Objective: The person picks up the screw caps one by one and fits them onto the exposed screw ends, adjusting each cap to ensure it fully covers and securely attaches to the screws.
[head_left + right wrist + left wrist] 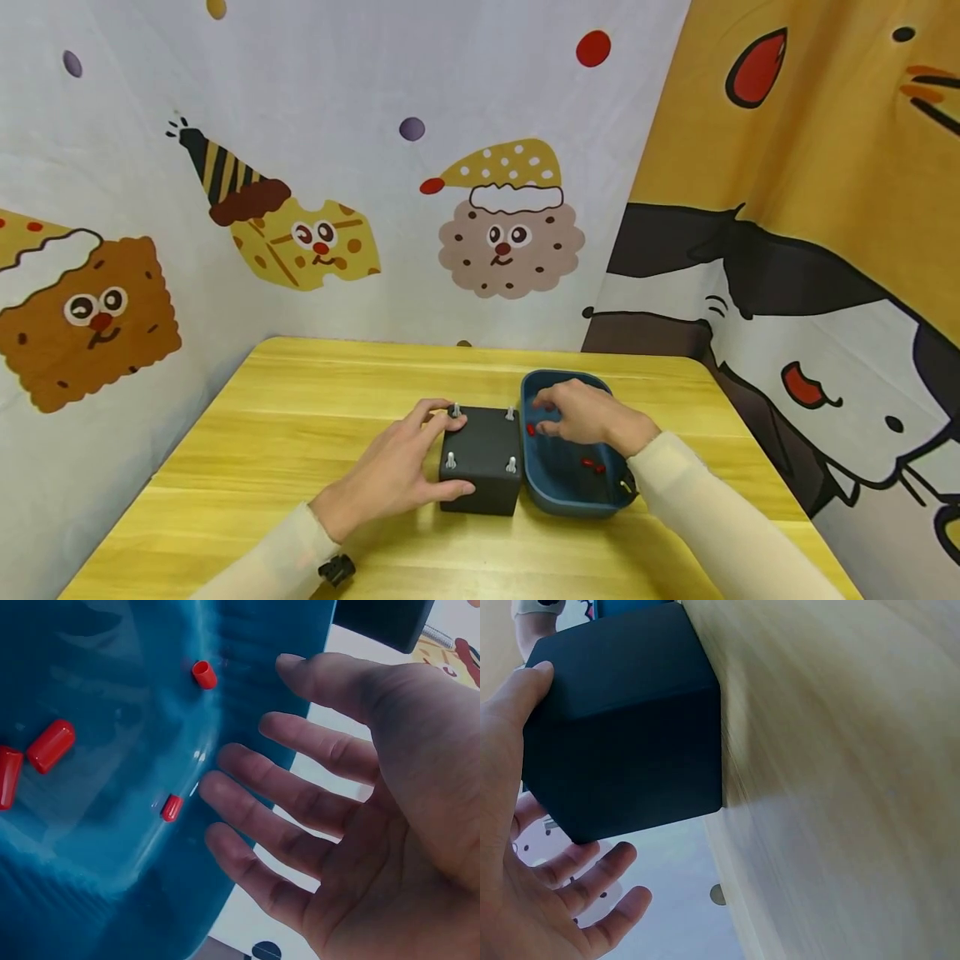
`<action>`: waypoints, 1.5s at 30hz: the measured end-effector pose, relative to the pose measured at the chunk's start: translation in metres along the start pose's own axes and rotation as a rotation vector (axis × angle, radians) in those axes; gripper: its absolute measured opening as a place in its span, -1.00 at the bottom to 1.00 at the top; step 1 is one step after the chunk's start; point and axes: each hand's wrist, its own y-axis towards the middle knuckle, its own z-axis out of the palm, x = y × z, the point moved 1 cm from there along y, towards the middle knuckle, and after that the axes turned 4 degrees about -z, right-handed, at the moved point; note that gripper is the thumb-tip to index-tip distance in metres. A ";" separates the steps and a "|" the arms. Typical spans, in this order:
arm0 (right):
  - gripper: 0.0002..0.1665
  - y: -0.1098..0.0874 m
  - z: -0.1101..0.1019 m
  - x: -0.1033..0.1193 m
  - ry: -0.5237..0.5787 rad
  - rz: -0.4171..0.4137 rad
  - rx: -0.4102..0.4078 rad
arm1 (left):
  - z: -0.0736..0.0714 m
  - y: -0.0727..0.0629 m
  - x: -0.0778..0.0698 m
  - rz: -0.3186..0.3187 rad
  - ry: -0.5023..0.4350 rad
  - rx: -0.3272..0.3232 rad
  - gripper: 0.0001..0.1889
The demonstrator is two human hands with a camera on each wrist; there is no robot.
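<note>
A black box (481,437) sits on the table with a metal bolt (512,464) standing upright at each top corner. My left hand (396,468) holds the box from its left, thumb on the near face and index finger near the far left bolt. Its other fingers spread past the far side in the left wrist view. Over the blue tray (573,507) hovers my right hand (587,414), fingers loosely bent and nothing visible between them. Several small red caps (51,746) lie inside the tray, one hollow end (203,673) showing near the thumb.
The tray stands right beside the box on the yellow wooden table (315,392). A cartoon-printed curtain (337,125) surrounds the table at the back and sides. Something small and dark (627,483) shows at the tray's near right corner, partly behind the right sleeve.
</note>
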 end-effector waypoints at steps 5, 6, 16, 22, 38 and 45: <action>-0.53 0.005 0.002 -0.001 -0.003 0.007 0.004 | -0.001 0.001 0.000 -0.005 -0.005 0.011 -0.08; -0.54 0.006 0.002 -0.002 -0.004 0.006 0.004 | -0.001 0.001 0.000 -0.006 -0.005 0.011 -0.08; -0.58 0.020 0.000 0.001 -0.014 0.018 0.035 | -0.002 0.002 0.002 -0.010 -0.003 0.002 -0.09; -0.58 0.027 0.002 -0.001 -0.014 0.029 0.063 | -0.003 0.002 0.002 -0.016 -0.002 0.012 -0.07; -0.88 0.034 0.013 -0.003 0.012 0.035 0.058 | -0.002 0.002 0.000 -0.010 -0.003 0.022 -0.09; -0.92 0.038 0.020 -0.002 0.002 0.048 0.044 | -0.002 0.001 0.000 -0.021 -0.004 0.033 -0.08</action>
